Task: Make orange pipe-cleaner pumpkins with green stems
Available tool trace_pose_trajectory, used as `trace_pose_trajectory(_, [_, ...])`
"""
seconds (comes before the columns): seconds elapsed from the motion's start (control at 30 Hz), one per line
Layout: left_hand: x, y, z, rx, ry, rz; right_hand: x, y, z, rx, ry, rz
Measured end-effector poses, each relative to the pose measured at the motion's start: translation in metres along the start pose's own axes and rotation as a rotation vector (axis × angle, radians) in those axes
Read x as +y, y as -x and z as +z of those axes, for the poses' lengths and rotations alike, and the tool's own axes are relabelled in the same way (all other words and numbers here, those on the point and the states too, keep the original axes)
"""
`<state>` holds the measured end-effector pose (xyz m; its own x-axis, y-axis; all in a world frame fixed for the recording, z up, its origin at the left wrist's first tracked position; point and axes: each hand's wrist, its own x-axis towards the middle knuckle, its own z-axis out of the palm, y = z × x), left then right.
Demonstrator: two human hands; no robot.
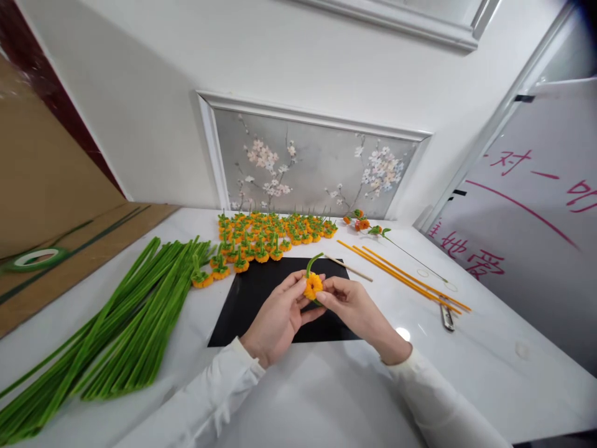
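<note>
A small orange pipe-cleaner pumpkin (313,285) with a curved green stem is held between both hands above a black mat (252,298). My left hand (277,318) pinches its left side with thumb and fingers closed on it. On the other side, my right hand (357,309) grips it with the fingertips. Both sleeves are white.
A big bundle of green pipe cleaners (116,330) lies at the left. Several finished orange pumpkins (265,236) stand in rows at the back. Orange pipe cleaners (401,274), a thin wooden stick (349,269) and a metal tool (446,315) lie at the right. Green tape (35,258) sits on cardboard.
</note>
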<state>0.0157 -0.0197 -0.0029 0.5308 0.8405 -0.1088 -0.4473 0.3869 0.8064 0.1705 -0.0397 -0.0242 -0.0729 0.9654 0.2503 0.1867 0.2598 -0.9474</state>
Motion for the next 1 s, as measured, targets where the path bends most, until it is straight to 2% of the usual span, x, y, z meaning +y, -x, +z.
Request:
trace_pose_trajectory(0.13, [0.000, 0.002, 0.001, -0.037, 0.034, -0.016, -0.002, 0.000, 0.002, 0.016, -0.103, -0.002])
trace_pose_trajectory(0.27, [0.005, 0.002, -0.001, -0.078, -0.023, -0.011, -0.007, 0.002, -0.001, -0.001, -0.098, 0.011])
trace_pose_trajectory(0.4, [0.013, 0.001, -0.005, -0.103, -0.173, 0.022, -0.007, 0.004, -0.003, 0.016, -0.030, 0.039])
trace_pose_trajectory(0.57, [0.016, -0.002, -0.010, -0.048, -0.366, 0.061, -0.008, 0.004, -0.005, 0.034, -0.008, 0.034])
trace_pose_trajectory(0.7, [0.014, -0.005, -0.012, -0.049, -0.312, 0.071, -0.012, 0.004, -0.003, 0.002, 0.000, 0.026])
trace_pose_trajectory(0.9, [0.012, -0.004, -0.010, -0.027, -0.123, 0.008, -0.014, 0.005, -0.004, -0.022, 0.037, -0.061])
trace_pose_trajectory(1.0, [0.012, -0.004, -0.009, -0.043, -0.157, 0.024, -0.013, 0.005, -0.005, -0.004, 0.068, -0.072])
